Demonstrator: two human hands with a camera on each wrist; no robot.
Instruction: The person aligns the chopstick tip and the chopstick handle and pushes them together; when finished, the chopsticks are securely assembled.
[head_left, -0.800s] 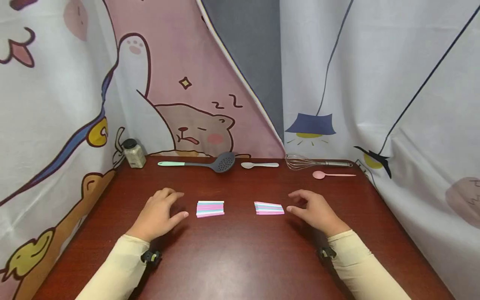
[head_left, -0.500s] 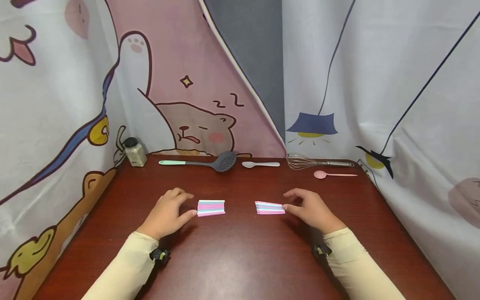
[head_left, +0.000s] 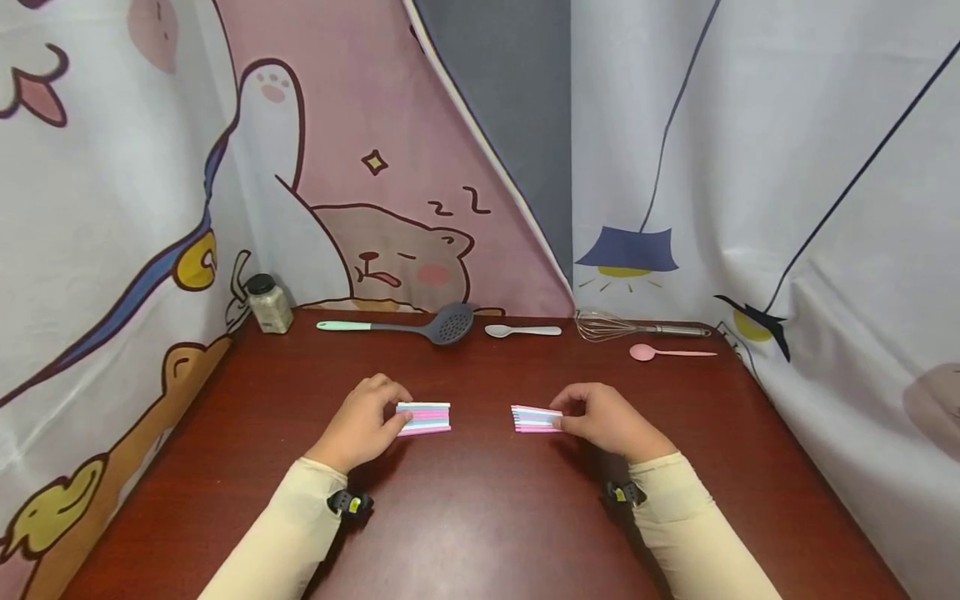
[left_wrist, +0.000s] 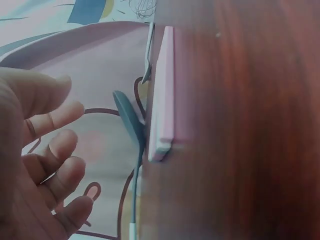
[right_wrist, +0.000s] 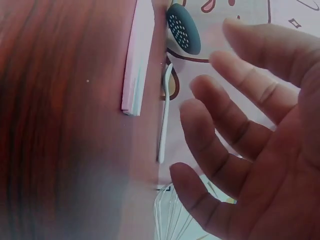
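A clear jar [head_left: 271, 310] with a black lid stands far to the left of the white spoon [head_left: 522, 331], at the table's back corner; pale, grainy contents show through its wall; the left hand [head_left: 365, 423], nearer the person than the white spoon and left of it, has its fingers loosely spread and bent; in the head view its thumb and a finger overlap the outer end of the left bundle of sticks [head_left: 429, 417], which lies flat, nearer than the white spoon and to its left; the right hand [head_left: 603, 421], nearer than the white spoon and to its right, is likewise loosely spread, its thumb and index finger about the outer end of the right bundle of sticks [head_left: 532, 417], which lies almost straight in front of the white spoon; both wrist views show fingers apart from one another, and whether any fingertip touches a stick I cannot tell; the sticks are pink, white and blue, side by side; cream sleeves [head_left: 273, 533] reach the wrists, each with a dark strapped device [head_left: 349, 502]; the table [head_left: 480, 525] is glossy red-brown; just left of the white spoon lies a grey skimmer [head_left: 450, 325] with a mint handle, just right a wire whisk [head_left: 660, 330], and right and slightly nearer a pink spoon [head_left: 675, 353]; behind the white spoon hangs printed cloth [head_left: 637, 108] with a sleeping bear [head_left: 405, 237], beside a grey panel [head_left: 517, 108].
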